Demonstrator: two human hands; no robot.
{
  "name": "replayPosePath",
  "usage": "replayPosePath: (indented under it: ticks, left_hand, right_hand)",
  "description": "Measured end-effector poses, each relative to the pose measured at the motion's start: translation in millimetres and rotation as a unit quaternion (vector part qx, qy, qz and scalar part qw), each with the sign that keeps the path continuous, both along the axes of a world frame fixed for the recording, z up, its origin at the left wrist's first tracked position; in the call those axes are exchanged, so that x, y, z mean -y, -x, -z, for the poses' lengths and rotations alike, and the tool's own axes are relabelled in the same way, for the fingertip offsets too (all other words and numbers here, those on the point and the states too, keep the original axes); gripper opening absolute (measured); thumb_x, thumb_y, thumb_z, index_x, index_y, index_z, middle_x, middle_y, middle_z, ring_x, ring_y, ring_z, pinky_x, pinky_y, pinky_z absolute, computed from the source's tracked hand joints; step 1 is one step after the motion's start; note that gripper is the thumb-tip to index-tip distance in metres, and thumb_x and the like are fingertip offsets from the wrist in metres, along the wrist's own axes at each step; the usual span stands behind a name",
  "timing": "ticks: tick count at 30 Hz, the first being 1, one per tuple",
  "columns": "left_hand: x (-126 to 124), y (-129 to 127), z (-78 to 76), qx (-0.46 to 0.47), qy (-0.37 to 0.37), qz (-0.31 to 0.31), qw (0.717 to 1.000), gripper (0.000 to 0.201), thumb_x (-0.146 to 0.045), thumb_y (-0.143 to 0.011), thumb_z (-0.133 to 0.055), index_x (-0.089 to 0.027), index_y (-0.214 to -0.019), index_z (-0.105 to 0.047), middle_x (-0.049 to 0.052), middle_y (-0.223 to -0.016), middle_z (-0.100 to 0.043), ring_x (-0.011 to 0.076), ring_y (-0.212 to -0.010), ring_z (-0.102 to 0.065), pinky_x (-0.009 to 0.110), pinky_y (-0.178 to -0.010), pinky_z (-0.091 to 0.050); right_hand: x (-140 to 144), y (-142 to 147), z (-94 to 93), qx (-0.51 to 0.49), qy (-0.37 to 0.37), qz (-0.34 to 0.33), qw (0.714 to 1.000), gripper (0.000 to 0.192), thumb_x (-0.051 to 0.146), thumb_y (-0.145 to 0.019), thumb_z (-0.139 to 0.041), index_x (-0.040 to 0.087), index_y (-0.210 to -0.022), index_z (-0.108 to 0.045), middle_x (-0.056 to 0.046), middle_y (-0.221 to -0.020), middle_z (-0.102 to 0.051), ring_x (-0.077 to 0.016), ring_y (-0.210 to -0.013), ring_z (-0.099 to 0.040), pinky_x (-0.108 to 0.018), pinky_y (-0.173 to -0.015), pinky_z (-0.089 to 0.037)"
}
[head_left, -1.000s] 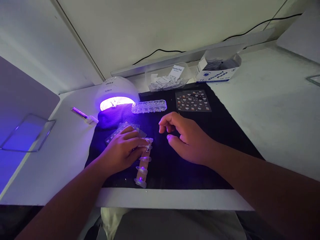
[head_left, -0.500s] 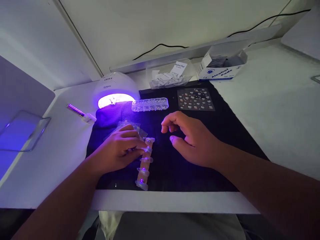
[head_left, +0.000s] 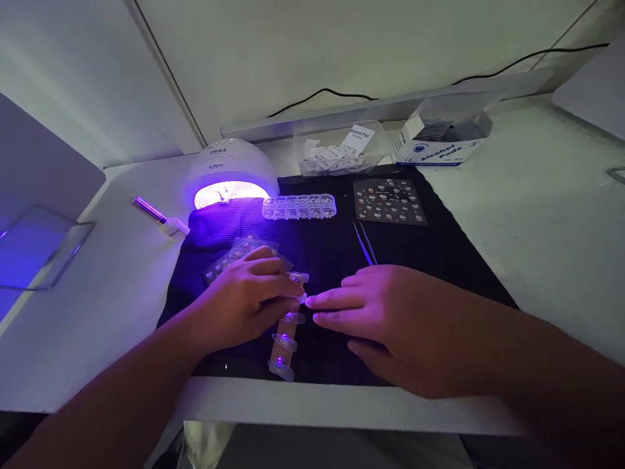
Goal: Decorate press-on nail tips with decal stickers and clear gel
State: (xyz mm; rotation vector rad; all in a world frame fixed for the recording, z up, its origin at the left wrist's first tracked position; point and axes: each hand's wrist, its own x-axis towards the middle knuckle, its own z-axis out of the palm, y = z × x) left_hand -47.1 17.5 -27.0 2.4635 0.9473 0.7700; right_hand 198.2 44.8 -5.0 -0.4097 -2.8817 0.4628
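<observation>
A strip of clear nail tips (head_left: 284,339) lies on the black mat (head_left: 439,260) near the table's front edge. My left hand (head_left: 244,303) rests on the strip's upper end, fingers pressing it down, partly covering a clear sticker sheet (head_left: 234,251). My right hand (head_left: 390,322) lies flat on the mat just right of the strip, its outstretched fingertips touching the strip close to the left hand's fingers. Thin tweezers (head_left: 364,243) lie on the mat beyond the right hand.
A lit UV nail lamp (head_left: 227,174) glows purple at the back left. A clear bead organiser (head_left: 299,206), a sticker sheet (head_left: 389,201), a tub of alcohol pads (head_left: 336,153), an alcohol pad box (head_left: 442,146), a small bottle (head_left: 161,221) and a clear tray (head_left: 36,247) surround the mat.
My right hand has dropped from a raised, curled pose and moved toward me and left, its fingers now straight against the nail strip. The tweezers behind it are now uncovered. The left hand stays.
</observation>
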Motion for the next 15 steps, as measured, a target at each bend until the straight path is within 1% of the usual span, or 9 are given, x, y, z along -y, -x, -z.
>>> replayPosePath:
  ticks: [3, 7, 11, 15]
  left_hand:
    - [-0.9, -0.7, 1.2, -0.014, 0.004, -0.012, 1.000, 0.009, -0.011, -0.093, -0.066, -0.016, -0.096, -0.073, 0.002, -0.081, -0.067, 0.0163, -0.079, -0.054, 0.029, -0.073, -0.044]
    - [-2.2, -0.5, 0.9, -0.005, 0.001, -0.010, 1.000, 0.009, -0.014, -0.093, -0.066, -0.016, -0.095, -0.074, 0.002, -0.079, -0.066, 0.0164, -0.077, -0.054, 0.029, -0.072, -0.044]
    - [-2.9, 0.8, 1.3, -0.002, 0.002, -0.011, 1.000, 0.011, -0.015, -0.095, -0.064, -0.018, -0.094, -0.074, 0.003, -0.079, -0.066, 0.0165, -0.077, -0.053, 0.030, -0.071, -0.045]
    - [-3.0, 4.1, 1.5, -0.008, 0.011, -0.012, 1.000, 0.011, -0.018, -0.095, -0.064, -0.019, -0.095, -0.075, 0.003, -0.078, -0.065, 0.0170, -0.078, -0.053, 0.030, -0.070, -0.046]
  right_hand:
    - [11.0, 0.3, 4.4, 0.031, -0.040, 0.015, 0.999, 0.036, 0.019, -0.084, -0.064, 0.019, -0.119, -0.073, -0.010, -0.120, -0.077, -0.0220, -0.081, -0.072, -0.037, -0.071, -0.053]
    - [17.5, 1.3, 13.9, 0.052, -0.094, 0.040, 0.993, 0.041, 0.029, -0.087, -0.066, 0.020, -0.127, -0.068, -0.009, -0.132, -0.072, -0.0215, -0.075, -0.071, -0.038, -0.065, -0.052]
    - [18.0, 4.2, 21.6, 0.065, -0.107, 0.043, 0.991, 0.052, 0.037, -0.085, -0.070, 0.022, -0.135, -0.062, -0.009, -0.140, -0.066, -0.0215, -0.074, -0.070, -0.038, -0.061, -0.049]
    - [19.2, 7.6, 23.5, 0.077, -0.124, 0.058, 0.988, 0.056, 0.043, -0.086, -0.070, 0.019, -0.136, -0.062, -0.008, -0.140, -0.067, -0.0206, -0.068, -0.066, -0.039, -0.058, -0.046]
